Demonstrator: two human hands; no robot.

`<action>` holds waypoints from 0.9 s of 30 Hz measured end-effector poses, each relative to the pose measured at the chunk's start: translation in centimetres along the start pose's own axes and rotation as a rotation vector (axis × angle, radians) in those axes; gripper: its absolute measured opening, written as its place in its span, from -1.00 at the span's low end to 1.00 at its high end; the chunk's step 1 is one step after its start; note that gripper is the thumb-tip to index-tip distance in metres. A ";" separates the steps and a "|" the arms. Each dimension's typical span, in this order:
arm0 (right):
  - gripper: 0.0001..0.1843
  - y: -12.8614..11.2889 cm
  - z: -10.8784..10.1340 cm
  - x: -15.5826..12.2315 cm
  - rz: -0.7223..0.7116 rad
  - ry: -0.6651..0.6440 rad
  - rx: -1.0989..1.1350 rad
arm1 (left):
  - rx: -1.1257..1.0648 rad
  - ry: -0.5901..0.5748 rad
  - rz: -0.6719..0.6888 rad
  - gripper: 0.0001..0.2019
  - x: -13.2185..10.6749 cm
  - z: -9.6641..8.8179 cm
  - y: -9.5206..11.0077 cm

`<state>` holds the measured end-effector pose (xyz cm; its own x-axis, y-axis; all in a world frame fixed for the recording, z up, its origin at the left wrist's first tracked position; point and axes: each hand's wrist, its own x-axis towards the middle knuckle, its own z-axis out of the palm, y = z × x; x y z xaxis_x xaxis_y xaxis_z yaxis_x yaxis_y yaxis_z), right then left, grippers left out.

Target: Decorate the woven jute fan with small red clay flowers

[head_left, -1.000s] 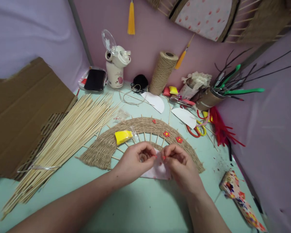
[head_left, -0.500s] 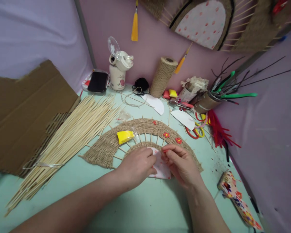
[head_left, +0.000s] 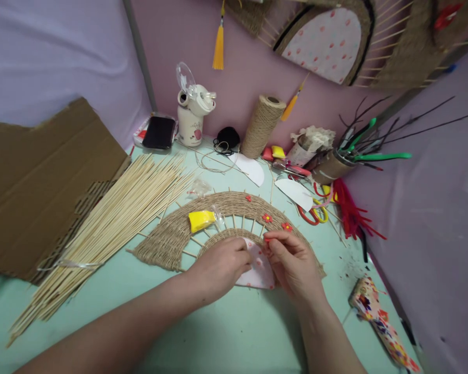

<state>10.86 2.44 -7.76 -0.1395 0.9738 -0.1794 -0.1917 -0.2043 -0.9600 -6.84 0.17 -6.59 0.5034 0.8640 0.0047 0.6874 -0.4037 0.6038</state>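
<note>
A woven twine fan (head_left: 214, 202) on thin sticks lies on the table, with small red clay flowers (head_left: 267, 218) on its right side. My right hand (head_left: 296, 265), over the fan's lower right, pinches a small red piece of clay (head_left: 267, 239) between thumb and forefinger. My left hand (head_left: 222, 267) is closed above the dotted fabric centre (head_left: 253, 278); whatever its curled fingers hold, if anything, is hidden. A yellow clay packet (head_left: 201, 221) rests on the fan's upper left.
Left of the fan lie a bundle of thin sticks (head_left: 113, 228) and a cardboard sheet (head_left: 42, 182). Behind stand a twine spool (head_left: 262, 127) and a white bottle (head_left: 191, 124). On the right are scissors (head_left: 310, 215), red pipe cleaners (head_left: 351, 213) and a flower-patterned glue gun (head_left: 382, 322).
My left fingers have drawn slightly closer together, showing more of the dotted fabric. My right hand has shifted a little to the right, still pinching the red clay. The view has tilted slightly.
</note>
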 end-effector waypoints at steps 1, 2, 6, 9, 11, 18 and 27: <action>-0.73 0.0 0.0 0.0 0.003 0.006 -0.010 | -0.022 0.001 0.003 -0.77 0.0 0.0 -0.1; -0.73 0.1 -0.1 0.0 0.004 0.007 -0.020 | -0.050 0.007 0.013 -0.77 0.0 0.0 -0.2; -0.73 -0.1 0.2 -0.3 -0.004 0.003 -0.031 | -0.178 0.048 0.060 -0.79 -0.3 0.1 -0.6; -0.76 -0.2 0.4 -0.4 -0.016 0.008 -0.018 | -0.245 0.050 0.034 -0.81 -0.4 -0.1 -0.6; -0.79 -0.2 0.5 -0.5 -0.026 0.010 -0.022 | -0.295 0.059 -0.003 -0.78 -0.2 -0.3 -0.5; -0.97 -0.6 1.6 -1.0 -0.316 -0.035 -0.314 | -1.084 0.335 -0.287 -0.71 0.3 0.0 0.2; -0.74 0.8 4.2 -1.9 -0.941 -0.138 -0.862 | -2.135 0.270 -0.410 -0.37 0.3 -1.2 0.8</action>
<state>6.91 0.00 -7.32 -0.4026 0.6786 0.6143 0.4102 0.7337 -0.5417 -6.78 0.45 -5.17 0.3268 0.8770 -0.3523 -0.8360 0.4421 0.3250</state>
